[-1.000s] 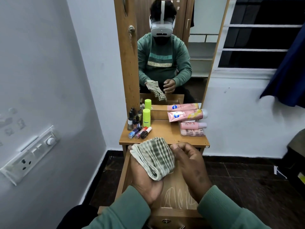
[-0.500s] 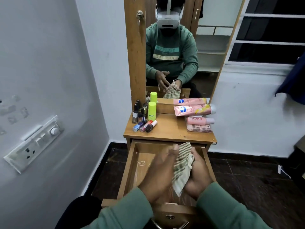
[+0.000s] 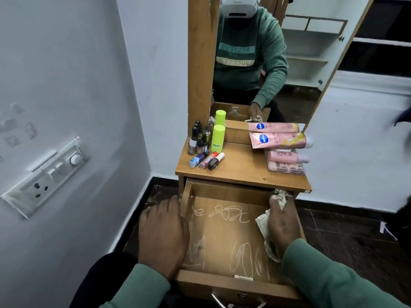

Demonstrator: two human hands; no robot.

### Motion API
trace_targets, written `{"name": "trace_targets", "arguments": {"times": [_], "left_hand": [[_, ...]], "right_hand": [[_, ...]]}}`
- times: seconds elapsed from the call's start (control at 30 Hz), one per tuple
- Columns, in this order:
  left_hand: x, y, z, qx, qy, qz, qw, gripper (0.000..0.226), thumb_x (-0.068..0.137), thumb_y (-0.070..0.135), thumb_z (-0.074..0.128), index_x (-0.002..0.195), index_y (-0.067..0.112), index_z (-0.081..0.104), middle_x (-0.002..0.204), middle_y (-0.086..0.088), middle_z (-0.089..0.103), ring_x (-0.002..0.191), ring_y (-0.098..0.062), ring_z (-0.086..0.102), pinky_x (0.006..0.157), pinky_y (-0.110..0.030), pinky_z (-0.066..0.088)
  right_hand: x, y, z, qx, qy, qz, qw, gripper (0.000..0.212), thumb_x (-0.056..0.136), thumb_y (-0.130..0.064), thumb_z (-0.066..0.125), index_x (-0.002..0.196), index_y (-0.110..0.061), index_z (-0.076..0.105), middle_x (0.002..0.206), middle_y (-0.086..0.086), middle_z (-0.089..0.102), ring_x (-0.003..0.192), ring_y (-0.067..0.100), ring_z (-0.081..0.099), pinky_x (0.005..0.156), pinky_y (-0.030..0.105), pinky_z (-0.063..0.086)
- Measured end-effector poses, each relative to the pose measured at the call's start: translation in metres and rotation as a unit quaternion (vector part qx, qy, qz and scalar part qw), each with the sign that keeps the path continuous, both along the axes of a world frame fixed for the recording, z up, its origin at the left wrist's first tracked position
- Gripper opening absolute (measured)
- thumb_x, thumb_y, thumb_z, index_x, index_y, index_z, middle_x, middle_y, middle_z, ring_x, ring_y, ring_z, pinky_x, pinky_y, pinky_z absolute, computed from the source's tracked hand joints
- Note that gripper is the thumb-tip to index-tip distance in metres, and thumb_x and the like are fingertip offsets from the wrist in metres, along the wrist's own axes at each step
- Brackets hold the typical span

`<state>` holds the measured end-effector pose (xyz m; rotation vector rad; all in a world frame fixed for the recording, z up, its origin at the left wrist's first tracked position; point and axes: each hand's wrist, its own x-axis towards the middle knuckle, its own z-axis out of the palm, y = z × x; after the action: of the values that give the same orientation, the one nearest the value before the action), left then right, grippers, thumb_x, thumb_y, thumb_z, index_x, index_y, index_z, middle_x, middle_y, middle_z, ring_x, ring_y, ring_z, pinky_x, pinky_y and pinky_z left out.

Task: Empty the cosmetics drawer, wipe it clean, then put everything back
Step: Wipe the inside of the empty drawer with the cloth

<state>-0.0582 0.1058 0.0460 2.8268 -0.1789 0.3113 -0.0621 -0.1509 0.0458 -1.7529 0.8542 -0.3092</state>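
Drawer emptied, wipe just starting, I'd say. My right hand grips cloth at far-right corner; chalky scribbles left of it. Left hand flat on left wall, holding nothing. Cosmetics up on tabletop beyond; restock pending.

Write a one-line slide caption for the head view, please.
Right hand wipes the empty drawer with a cloth; left hand steadies its side; cosmetics wait on top.

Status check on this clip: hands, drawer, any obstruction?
Left hand braced on drawer left wall. Right hand presses cloth into back right corner. Drawer open, emptied, chalky scribbles on floor. Cosmetics up on tabletop; nothing in the way.
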Motion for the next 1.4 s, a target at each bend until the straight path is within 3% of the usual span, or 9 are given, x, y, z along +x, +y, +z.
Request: {"name": "trace_targets", "arguments": {"times": [0.13,0.3,0.43,0.6,0.73,0.9,1.03,1.2,1.4], "left_hand": [[0.0,0.0,-0.007,0.045,0.042,-0.008,0.998,0.029,0.093,0.03,0.038,0.113,0.026,0.059,0.106,0.003,0.069,0.095,-0.022,0.066,0.09,-0.042,0.048],[0.001,0.0,-0.007,0.049,0.063,-0.011,0.997,0.026,0.092,0.025,0.045,0.113,0.027,0.06,0.102,0.005,0.068,0.093,-0.02,0.066,0.091,-0.04,0.047],[-0.001,0.0,-0.006,0.047,0.067,-0.01,0.997,0.024,0.091,0.023,0.046,0.112,0.027,0.059,0.102,0.006,0.067,0.094,-0.021,0.065,0.091,-0.04,0.045],[-0.002,0.0,-0.006,0.046,0.066,-0.013,0.997,0.03,0.089,0.021,0.043,0.112,0.023,0.061,0.1,0.003,0.068,0.091,-0.023,0.065,0.09,-0.042,0.047],[-0.003,-0.001,-0.005,0.048,0.062,-0.017,0.997,0.029,0.088,0.019,0.044,0.112,0.023,0.06,0.1,0.003,0.067,0.092,-0.023,0.064,0.089,-0.042,0.046],[-0.003,-0.002,-0.004,0.056,0.072,-0.021,0.996,0.032,0.089,0.019,0.044,0.116,0.022,0.06,0.104,0.003,0.068,0.095,-0.023,0.064,0.093,-0.042,0.047],[-0.002,-0.002,-0.005,0.062,0.077,-0.023,0.995,0.034,0.091,0.018,0.045,0.121,0.021,0.06,0.106,0.003,0.068,0.097,-0.022,0.064,0.094,-0.042,0.046],[-0.001,-0.004,-0.004,0.07,0.089,-0.021,0.993,0.035,0.092,0.02,0.043,0.125,0.023,0.056,0.111,0.004,0.067,0.102,-0.021,0.062,0.098,-0.04,0.044],[-0.004,-0.006,-0.002,0.061,0.099,-0.017,0.993,0.038,0.096,0.024,0.04,0.133,0.026,0.05,0.117,0.007,0.064,0.108,-0.018,0.06,0.103,-0.041,0.042]], "right_hand": [[0.007,0.001,-0.013,-0.085,0.08,0.106,0.988,0.041,0.108,-0.046,0.04,0.126,-0.015,0.06,0.118,0.009,0.064,0.109,0.029,0.06,0.102,0.048,0.047],[0.015,-0.004,-0.02,-0.188,0.14,0.163,0.958,0.03,0.107,-0.03,0.045,0.123,-0.009,0.06,0.119,0.014,0.064,0.106,0.029,0.06,0.094,0.042,0.048],[0.019,-0.005,-0.019,-0.259,0.18,0.199,0.928,0.03,0.106,-0.026,0.047,0.131,-0.015,0.059,0.124,0.012,0.064,0.111,0.027,0.061,0.094,0.04,0.049],[0.02,-0.005,-0.015,-0.311,0.195,0.227,0.902,0.035,0.104,-0.025,0.049,0.137,-0.019,0.059,0.126,0.011,0.067,0.114,0.027,0.062,0.097,0.044,0.053],[0.02,-0.004,-0.012,-0.348,0.202,0.278,0.872,0.036,0.105,-0.023,0.051,0.14,-0.018,0.057,0.127,0.009,0.067,0.115,0.026,0.063,0.097,0.041,0.053],[0.027,0.004,-0.02,-0.357,0.169,0.317,0.862,0.04,0.103,-0.025,0.054,0.143,-0.024,0.056,0.133,0.008,0.067,0.121,0.026,0.061,0.103,0.041,0.05],[0.034,0.015,-0.02,-0.331,0.158,0.367,0.855,0.046,0.105,-0.023,0.052,0.151,-0.025,0.049,0.147,0.011,0.056,0.133,0.028,0.052,0.11,0.039,0.042],[0.048,0.03,-0.028,-0.284,0.134,0.389,0.866,0.047,0.106,-0.028,0.05,0.152,-0.034,0.046,0.151,0.009,0.053,0.134,0.026,0.051,0.113,0.041,0.042],[0.056,0.036,-0.036,-0.243,0.097,0.446,0.856,0.054,0.104,-0.019,0.054,0.153,-0.037,0.045,0.159,0.002,0.045,0.142,0.021,0.042,0.115,0.035,0.035]]}}
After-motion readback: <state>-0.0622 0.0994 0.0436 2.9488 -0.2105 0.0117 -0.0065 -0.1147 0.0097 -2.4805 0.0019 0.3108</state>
